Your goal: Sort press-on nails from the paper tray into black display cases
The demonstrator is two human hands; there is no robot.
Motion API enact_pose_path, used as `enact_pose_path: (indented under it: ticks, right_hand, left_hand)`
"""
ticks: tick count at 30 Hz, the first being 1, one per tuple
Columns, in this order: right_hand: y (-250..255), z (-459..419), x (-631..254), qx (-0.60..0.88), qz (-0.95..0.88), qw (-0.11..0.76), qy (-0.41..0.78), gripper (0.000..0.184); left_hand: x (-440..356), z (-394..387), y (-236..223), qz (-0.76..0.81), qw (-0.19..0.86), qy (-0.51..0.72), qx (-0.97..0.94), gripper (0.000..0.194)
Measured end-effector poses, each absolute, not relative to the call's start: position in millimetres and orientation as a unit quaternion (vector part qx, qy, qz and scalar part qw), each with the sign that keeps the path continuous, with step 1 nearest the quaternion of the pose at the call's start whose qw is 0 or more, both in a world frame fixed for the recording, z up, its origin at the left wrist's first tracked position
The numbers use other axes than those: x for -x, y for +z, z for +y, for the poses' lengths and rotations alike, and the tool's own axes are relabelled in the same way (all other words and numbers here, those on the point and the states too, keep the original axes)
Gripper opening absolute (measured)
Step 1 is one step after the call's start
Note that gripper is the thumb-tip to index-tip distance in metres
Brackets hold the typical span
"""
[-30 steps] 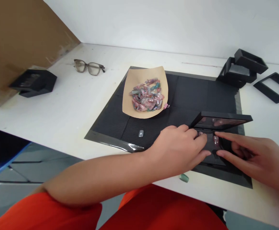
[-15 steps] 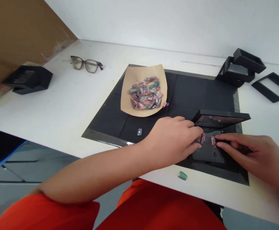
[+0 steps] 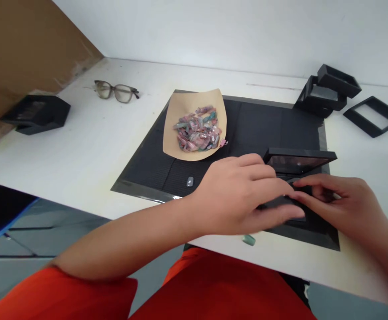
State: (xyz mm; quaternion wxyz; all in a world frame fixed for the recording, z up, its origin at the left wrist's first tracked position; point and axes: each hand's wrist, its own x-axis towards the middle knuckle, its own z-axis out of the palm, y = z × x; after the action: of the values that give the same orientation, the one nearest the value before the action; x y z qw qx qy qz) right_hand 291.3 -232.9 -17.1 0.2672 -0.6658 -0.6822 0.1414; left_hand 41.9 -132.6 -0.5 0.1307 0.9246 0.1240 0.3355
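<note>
A small black case lies on the black mat [image 3: 263, 129] with its lid [image 3: 298, 156] raised. My left hand [image 3: 243, 195] reaches over the case's base [image 3: 314, 229], fingers stretched out flat and slightly blurred, and hides the inside. My right hand [image 3: 334, 200] meets it from the right, index finger and thumb drawn together at the case's middle and the other fingers curled. What they pinch is hidden. A tan paper [image 3: 180, 106] holds a heap of small pink and green pieces [image 3: 197, 133] on the mat behind.
One grey piece [image 3: 190, 181] lies on the mat and a green one [image 3: 249, 240] on the white table's front edge. Glasses [image 3: 115, 90] and a black box [image 3: 35, 113] sit at the left by brown cardboard [image 3: 20, 44]. Stacked black cases [image 3: 327, 91] and a frame [image 3: 375, 116] are far right.
My left hand has slid right across the case's base and now covers the small pink pieces that showed there. The right fingertips have closed in towards it. The view shifted slightly.
</note>
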Motion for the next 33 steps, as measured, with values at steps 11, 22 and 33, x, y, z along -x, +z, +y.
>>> enact_pose_path:
  ticks: [11, 22, 33]
  right_hand:
    - [-16.4, -246.5, -296.5, 0.605, -0.733, 0.264, 0.167, 0.055]
    - [-16.6, -248.9, -300.4, 0.553, -0.785, 0.246, 0.13, 0.051]
    - [-19.1, -249.9, -300.7, 0.569, -0.775, 0.248, 0.118, 0.053]
  left_hand:
    - [10.1, -48.3, 23.7, 0.357, 0.177, 0.375, -0.837, 0.018]
    - [42.1, -19.0, 9.2, 0.54, 0.139, 0.101, -0.824, 0.066]
    - [42.1, -35.2, 26.7, 0.507, 0.17, 0.115, -0.837, 0.066]
